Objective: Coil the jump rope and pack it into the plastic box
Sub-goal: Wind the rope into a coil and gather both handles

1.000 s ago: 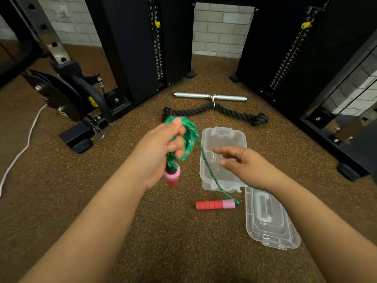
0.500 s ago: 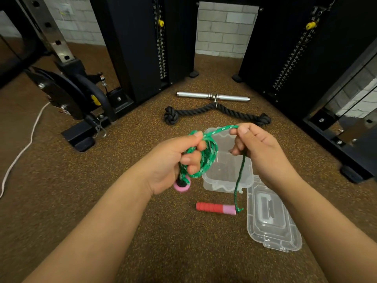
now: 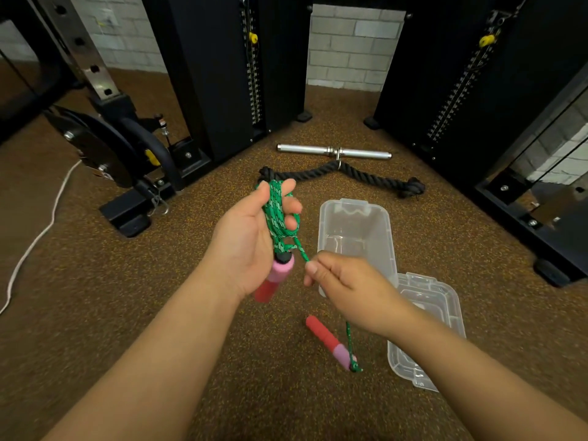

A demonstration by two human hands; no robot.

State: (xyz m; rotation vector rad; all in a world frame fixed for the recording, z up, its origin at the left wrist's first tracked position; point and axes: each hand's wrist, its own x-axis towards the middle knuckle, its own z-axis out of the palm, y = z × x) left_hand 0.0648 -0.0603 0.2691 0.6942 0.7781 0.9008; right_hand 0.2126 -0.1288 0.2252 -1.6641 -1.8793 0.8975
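My left hand (image 3: pixel 251 240) grips several loops of the green jump rope (image 3: pixel 278 214) together with one red-and-pink handle (image 3: pixel 274 278), which hangs below the palm. My right hand (image 3: pixel 346 284) pinches the rope's free length just right of that handle. From there the rope runs down behind my right wrist to the second red-and-pink handle (image 3: pixel 331 342), lying slanted on the floor. The clear plastic box (image 3: pixel 356 230) stands open on the floor right of my hands. Its clear lid (image 3: pixel 429 329) lies beside it, partly hidden by my right forearm.
A black tricep rope (image 3: pixel 343 176) and a steel bar (image 3: pixel 334 151) lie on the speckled brown floor beyond the box. Black weight-stack towers stand left and right at the back. A plate-loaded machine base (image 3: pixel 127 214) and a white cord (image 3: pixel 41 230) are on the left.
My right hand has come down from the top of the coil to the rope below it. My left hand turned palm up with the handle hanging down. The floor handle swung to a slant.
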